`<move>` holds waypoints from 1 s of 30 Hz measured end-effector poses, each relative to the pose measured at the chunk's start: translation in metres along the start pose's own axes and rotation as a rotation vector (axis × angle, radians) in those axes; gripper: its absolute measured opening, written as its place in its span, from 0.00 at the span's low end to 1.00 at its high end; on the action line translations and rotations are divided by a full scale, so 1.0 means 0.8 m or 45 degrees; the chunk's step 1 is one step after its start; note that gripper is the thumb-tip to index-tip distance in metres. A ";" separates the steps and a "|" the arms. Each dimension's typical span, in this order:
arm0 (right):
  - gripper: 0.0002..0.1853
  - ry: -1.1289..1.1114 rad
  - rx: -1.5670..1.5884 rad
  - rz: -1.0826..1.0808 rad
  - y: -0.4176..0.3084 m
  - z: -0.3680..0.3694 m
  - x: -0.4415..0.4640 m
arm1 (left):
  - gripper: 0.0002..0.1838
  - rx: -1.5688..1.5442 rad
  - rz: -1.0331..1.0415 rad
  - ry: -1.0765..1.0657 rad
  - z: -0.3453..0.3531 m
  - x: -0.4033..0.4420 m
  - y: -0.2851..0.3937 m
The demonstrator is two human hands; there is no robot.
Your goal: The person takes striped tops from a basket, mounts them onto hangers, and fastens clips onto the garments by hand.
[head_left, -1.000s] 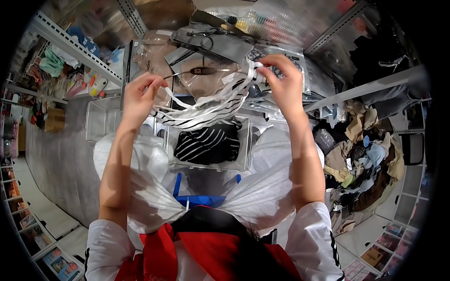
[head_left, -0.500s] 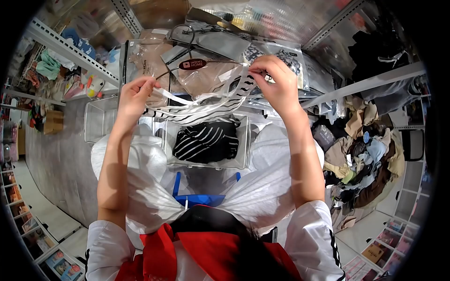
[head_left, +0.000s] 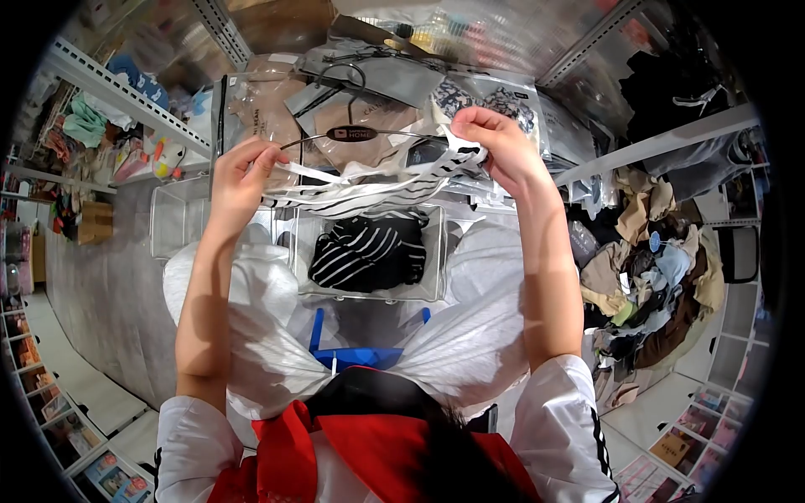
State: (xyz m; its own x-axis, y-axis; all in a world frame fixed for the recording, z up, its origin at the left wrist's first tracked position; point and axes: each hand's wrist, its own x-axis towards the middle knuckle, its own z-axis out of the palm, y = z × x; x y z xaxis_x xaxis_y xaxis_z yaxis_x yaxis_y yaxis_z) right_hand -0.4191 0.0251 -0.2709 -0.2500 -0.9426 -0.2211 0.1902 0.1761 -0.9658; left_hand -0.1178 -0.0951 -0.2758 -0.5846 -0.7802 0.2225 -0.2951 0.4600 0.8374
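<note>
1. From where I stand, the person's work looks like settling a white, black-striped strappy garment (head_left: 360, 201) onto a metal hanger (head_left: 352, 134) with a dark oval plaque; both are held up in the upper middle of the frame.
2. The left hand (head_left: 241, 176), left of centre, is closed in a pinch at the hanger's left end, where a white strap also runs.
3. The right hand (head_left: 507, 155), right of centre, grips bunched fabric between thumb and fingers; the cloth hides the hanger's right tip, so I can't tell whether it is hooked on.
4. I'd judge the next move calls for a steady left pinch while the right eases that side over the tip.
5. Against half a second ago, the plaque sits lower and more level, and the right hand has shifted rightward, drawing cloth along; the left has hardly moved.
6. Just below, a white basket (head_left: 434, 260) holds a black garment with white stripes (head_left: 369, 251).
</note>
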 end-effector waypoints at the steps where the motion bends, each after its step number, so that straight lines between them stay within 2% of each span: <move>1: 0.06 -0.028 0.130 0.119 -0.001 -0.003 0.000 | 0.11 -0.031 -0.054 -0.003 0.000 0.000 0.001; 2: 0.05 -0.057 0.260 0.239 -0.001 -0.004 0.000 | 0.11 -0.062 -0.108 -0.006 0.000 -0.001 0.001; 3: 0.05 -0.070 0.292 0.198 -0.001 -0.004 0.000 | 0.11 -0.101 -0.127 0.000 0.001 0.000 0.001; 7: 0.07 -0.139 0.091 -0.046 -0.005 0.002 -0.004 | 0.11 -0.162 -0.163 -0.047 0.004 -0.001 -0.004; 10: 0.08 -0.228 -0.224 -0.001 -0.005 0.006 -0.005 | 0.10 -0.119 -0.149 -0.122 0.012 -0.004 -0.013; 14: 0.07 -0.193 -0.238 0.028 -0.004 0.012 -0.006 | 0.10 -0.053 -0.155 -0.156 0.016 -0.005 -0.014; 17: 0.05 -0.209 -0.366 -0.045 -0.016 0.023 -0.020 | 0.09 0.102 -0.070 -0.063 0.015 -0.004 -0.003; 21: 0.04 -0.209 -0.341 -0.081 -0.026 0.027 -0.031 | 0.09 0.162 -0.022 0.008 0.017 -0.002 0.000; 24: 0.06 -0.308 -0.210 -0.251 -0.021 0.024 -0.027 | 0.08 0.210 0.010 0.019 0.019 -0.003 -0.002; 28: 0.06 -0.023 -0.302 -0.181 -0.011 0.022 -0.011 | 0.09 0.155 0.000 -0.022 0.022 -0.005 0.002; 30: 0.07 0.000 -0.244 -0.144 -0.005 0.015 -0.002 | 0.09 0.086 0.029 -0.045 0.019 -0.002 0.000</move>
State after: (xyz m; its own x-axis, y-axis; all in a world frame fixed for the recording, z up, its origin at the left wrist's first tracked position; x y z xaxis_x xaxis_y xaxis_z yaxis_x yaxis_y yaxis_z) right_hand -0.4083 0.0222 -0.2652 -0.2595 -0.9595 -0.1099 -0.0231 0.1199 -0.9925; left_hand -0.1282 -0.0869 -0.2835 -0.6176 -0.7544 0.2224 -0.3310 0.5058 0.7966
